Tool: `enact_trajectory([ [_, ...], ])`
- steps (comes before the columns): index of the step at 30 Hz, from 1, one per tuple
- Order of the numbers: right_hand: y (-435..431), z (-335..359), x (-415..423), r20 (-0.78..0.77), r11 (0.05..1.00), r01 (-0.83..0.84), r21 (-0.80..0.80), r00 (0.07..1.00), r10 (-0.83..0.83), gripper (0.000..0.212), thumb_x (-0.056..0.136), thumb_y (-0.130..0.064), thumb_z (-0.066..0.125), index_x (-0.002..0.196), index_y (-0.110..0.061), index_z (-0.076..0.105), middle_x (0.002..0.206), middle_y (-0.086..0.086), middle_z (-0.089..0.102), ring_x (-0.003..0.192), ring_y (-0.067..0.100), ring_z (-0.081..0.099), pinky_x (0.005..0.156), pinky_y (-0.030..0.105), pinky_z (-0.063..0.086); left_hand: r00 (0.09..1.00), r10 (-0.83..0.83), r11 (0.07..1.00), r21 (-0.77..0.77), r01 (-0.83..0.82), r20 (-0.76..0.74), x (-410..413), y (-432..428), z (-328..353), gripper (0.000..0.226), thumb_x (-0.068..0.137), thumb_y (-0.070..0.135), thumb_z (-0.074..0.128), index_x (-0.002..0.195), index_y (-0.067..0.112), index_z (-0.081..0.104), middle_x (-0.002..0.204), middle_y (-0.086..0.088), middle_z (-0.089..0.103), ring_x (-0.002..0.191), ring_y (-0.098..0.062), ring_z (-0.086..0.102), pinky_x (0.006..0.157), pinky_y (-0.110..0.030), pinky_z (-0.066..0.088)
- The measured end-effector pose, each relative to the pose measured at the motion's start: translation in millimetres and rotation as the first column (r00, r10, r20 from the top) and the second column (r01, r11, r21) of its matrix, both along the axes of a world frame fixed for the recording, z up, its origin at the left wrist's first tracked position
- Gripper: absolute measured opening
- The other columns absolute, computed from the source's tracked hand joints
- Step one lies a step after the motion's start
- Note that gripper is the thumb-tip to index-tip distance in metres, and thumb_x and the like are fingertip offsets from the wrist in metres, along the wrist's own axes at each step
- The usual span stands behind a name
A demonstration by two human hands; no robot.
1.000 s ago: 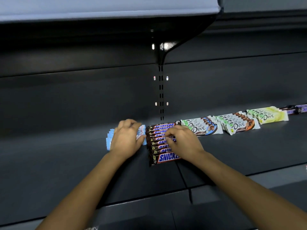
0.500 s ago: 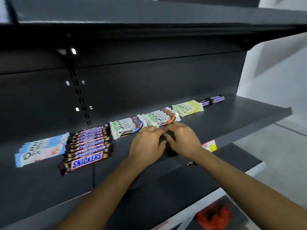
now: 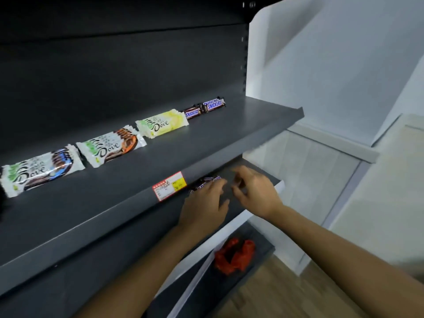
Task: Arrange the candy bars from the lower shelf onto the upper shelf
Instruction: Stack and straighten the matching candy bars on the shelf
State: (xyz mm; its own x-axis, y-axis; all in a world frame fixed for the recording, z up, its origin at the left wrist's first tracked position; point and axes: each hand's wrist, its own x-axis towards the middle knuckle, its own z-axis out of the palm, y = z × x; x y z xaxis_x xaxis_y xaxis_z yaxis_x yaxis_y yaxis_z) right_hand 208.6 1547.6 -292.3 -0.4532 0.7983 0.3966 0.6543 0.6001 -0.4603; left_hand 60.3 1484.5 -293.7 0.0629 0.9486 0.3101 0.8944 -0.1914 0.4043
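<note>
Dark grey shelving unit (image 3: 114,65) fills the left of the head view; white wall (image 3: 332,65) at upper right, wooden floor (image 3: 286,294) at lower right.

Upper shelf (image 3: 206,143), running from lower left to right of centre:
- three Dove stacks in a row: blue-accented stack (image 3: 41,171) at far left, orange-accented stack (image 3: 110,146) next, yellow stack (image 3: 163,122) beyond it;
- Snickers bars (image 3: 204,107) at the far end, just beside the yellow stack;
- red-and-yellow price label (image 3: 168,185) on the front edge, near centre.

Lower shelf (image 3: 220,171), under the upper one, right of centre:
- candy bars (image 3: 207,181), dark wrappers partly hidden by the shelf edge and the fingers;
- left hand (image 3: 204,207), released, fingers stretched over the candy bars; contact cannot be told;
- right hand (image 3: 257,191) just beside it, fingers loosely curled and blurred; whether it grasps anything cannot be told.

Bottom ledge, lower centre: one crumpled red item (image 3: 234,255).
</note>
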Motion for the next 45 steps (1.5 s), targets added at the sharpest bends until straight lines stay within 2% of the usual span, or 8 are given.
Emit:
enact_trajectory([
  [7,71,-62,20,0.186,0.968,-0.009,-0.252,0.981,0.058,0.021,0.078,-0.004,0.055,0.092,-0.014,0.068,0.099,0.004,0.064,0.087,0.022,0.06,0.075,0.03,0.049,0.998,0.052,0.957,-0.283,-0.061,-0.039,-6,70,-75,0.046,0.088,0.03,0.056,0.132,0.019,0.046,0.129,-0.003,0.053,0.115,-0.019,0.051,0.095,-0.037,0.044],
  [12,127,-103,20,0.293,0.913,0.028,-0.407,0.951,0.101,0.029,0.076,-0.007,0.054,0.101,-0.015,0.066,0.107,0.005,0.065,0.096,0.027,0.061,0.085,0.037,0.051,0.975,0.138,0.879,-0.431,-0.202,-0.176,-20,122,-126,0.051,0.09,0.035,0.054,0.137,0.02,0.039,0.141,-0.003,0.038,0.126,-0.023,0.041,0.1,-0.034,0.04],
  [17,170,-145,25,0.415,0.886,0.044,-0.462,0.894,0.172,0.036,0.086,-0.019,0.054,0.121,-0.015,0.059,0.129,0.007,0.056,0.121,0.028,0.048,0.102,0.038,0.04,0.946,0.197,0.801,-0.514,-0.307,-0.257,-30,152,-169,0.068,0.089,0.039,0.054,0.146,0.019,0.023,0.153,-0.003,0.016,0.138,-0.026,0.024,0.108,-0.042,0.033],
  [25,216,-216,24,0.48,0.898,-0.006,-0.439,0.844,0.24,0.059,0.091,-0.03,0.051,0.145,-0.022,0.029,0.152,0.002,0.026,0.137,0.026,0.026,0.113,0.038,0.028,0.88,0.442,0.718,-0.52,-0.463,-0.174,-21,148,-237,0.075,0.087,0.035,0.058,0.147,0.017,0.017,0.151,-0.007,0.021,0.134,-0.03,0.025,0.105,-0.046,0.035],
  [35,285,-272,-41,0.403,0.924,-0.076,-0.375,0.884,0.236,0.073,0.088,-0.023,0.055,0.149,-0.019,0.015,0.158,0.001,0.007,0.142,0.026,0.013,0.11,0.048,0.022,0.875,0.416,0.806,-0.346,-0.48,-0.246,-53,206,-277,0.078,0.083,0.03,0.064,0.146,0.01,0.023,0.154,-0.007,0.019,0.136,-0.031,0.024,0.106,-0.047,0.032],
  [40,310,-283,-77,0.448,0.928,-0.171,-0.331,0.837,0.314,0.079,0.085,-0.016,0.051,0.15,-0.02,0.007,0.158,-0.002,0.001,0.144,0.018,0.001,0.111,0.049,0.015,0.869,0.42,0.8,-0.346,-0.49,-0.26,-69,234,-290,0.078,0.087,0.035,0.059,0.148,0.01,0.016,0.154,-0.01,0.02,0.137,-0.031,0.022,0.106,-0.047,0.029],
  [43,317,-285,-91,0.485,0.914,-0.195,-0.356,0.797,0.359,0.078,0.084,-0.015,0.05,0.149,-0.02,0.007,0.158,-0.001,0.002,0.144,0.021,0.0,0.112,0.052,0.013,0.857,0.434,0.78,-0.36,-0.512,-0.278,-71,243,-293,0.067,0.088,0.037,0.057,0.143,0.011,0.029,0.146,-0.012,0.034,0.131,-0.033,0.029,0.104,-0.046,0.031],
  [45,318,-286,-94,0.502,0.928,-0.183,-0.326,0.798,0.334,0.071,0.085,-0.016,0.05,0.147,-0.021,0.016,0.155,0.003,0.015,0.141,0.026,0.011,0.11,0.052,0.019,0.839,0.459,0.781,-0.319,-0.537,-0.291,-73,244,-294,0.056,0.086,0.035,0.06,0.134,0.013,0.042,0.135,-0.013,0.046,0.125,-0.034,0.035,0.099,-0.045,0.035],
])
